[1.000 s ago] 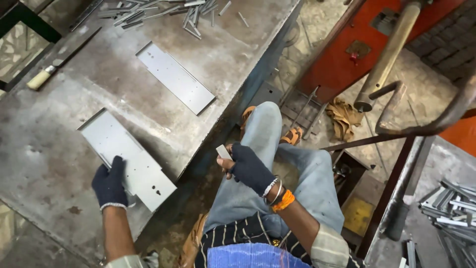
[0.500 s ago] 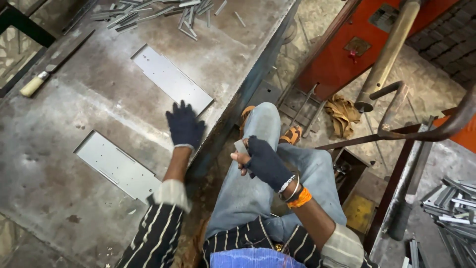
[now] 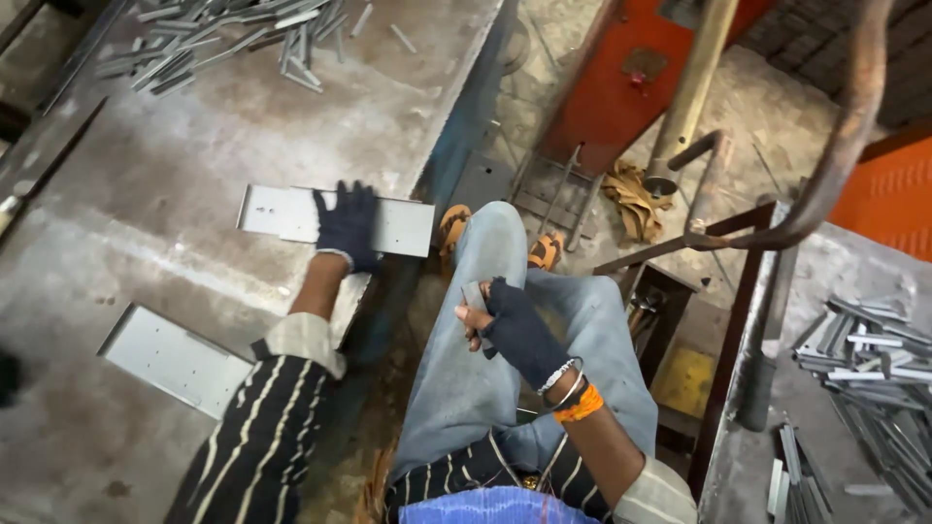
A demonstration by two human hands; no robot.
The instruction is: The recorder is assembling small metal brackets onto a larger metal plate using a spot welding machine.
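My left hand [image 3: 348, 226], in a dark glove, lies flat on a long grey metal plate [image 3: 403, 225] at the right edge of the steel workbench [image 3: 194, 146]. The plate's right end reaches the bench edge. My right hand [image 3: 510, 325], also gloved with bare fingertips, is over my lap and grips a small flat grey metal piece [image 3: 475, 294]. A second metal plate [image 3: 170, 357] with a folded edge lies nearer me on the bench, left of my striped sleeve.
Several loose metal strips [image 3: 223, 44] lie at the bench's far side. More cut strips are heaped on a table [image 3: 874, 359] at right. A red machine frame [image 3: 621, 87], a brass-coloured pipe [image 3: 691, 92] and a bent rusty bar [image 3: 825, 184] stand ahead of my knees.
My left hand left the near plate, reached forward, and now rests on the far plate, which has shifted toward the bench edge. The right hand kept its small piece over my lap.
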